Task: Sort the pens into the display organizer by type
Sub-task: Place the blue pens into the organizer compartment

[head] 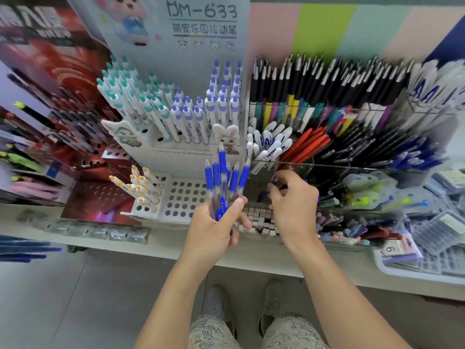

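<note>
My left hand [216,230] grips a fanned bunch of several blue-grip clear pens [222,176], tips up, in front of the shelf. My right hand [293,202] reaches into a clear acrylic compartment [297,170] of the display organizer, fingers curled around a blue pen [264,193] lying low inside it. Other compartments hold white-and-blue capped pens [268,144], red pens [307,146], dark pens [352,147] and black-barrelled pens [314,84] at the back.
A white perforated pen stand [185,195] holds teal, purple and yellow-tipped click pens at left. A red display [63,109] stands further left. Small boxed items [256,217] sit below my hands. Packaged goods and a white basket [412,270] fill the right. The shelf edge [125,245] runs across.
</note>
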